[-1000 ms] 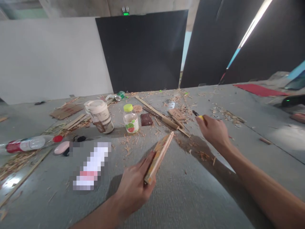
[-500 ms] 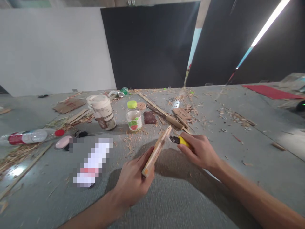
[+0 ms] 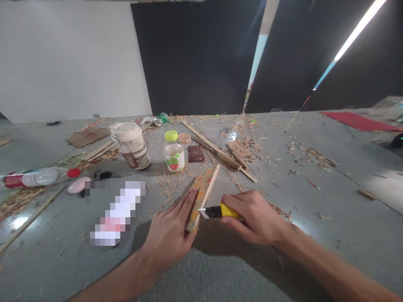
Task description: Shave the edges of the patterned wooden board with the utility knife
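My left hand (image 3: pixel 171 228) is closed around a narrow strip of wood (image 3: pixel 204 191) with an orange and grey patterned face and a pale bare edge. The strip slants away from me, its pointed far end up. In my right hand (image 3: pixel 255 216) is a yellow and black utility knife (image 3: pixel 228 210), blade out and pointing left. The blade (image 3: pixel 203 213) lies at the near part of the strip's right edge; whether it bites into the wood I cannot tell. My left fingers lie over the patterned face, and the thumb is hidden behind the wood.
Beyond the hands stand a clear jar with a green lid (image 3: pixel 174 152) and a paper cup (image 3: pixel 130 145). A plastic bottle (image 3: pixel 40 177) lies at the left near a blurred-out object (image 3: pixel 118 214). Wooden sticks (image 3: pixel 217 152), sandpaper (image 3: pixel 196 154) and shavings lie scattered on the grey surface.
My right hand has brought the knife nearer to me and left, from beside the strip's far end to its near part. The strip has turned, showing more of its patterned face.
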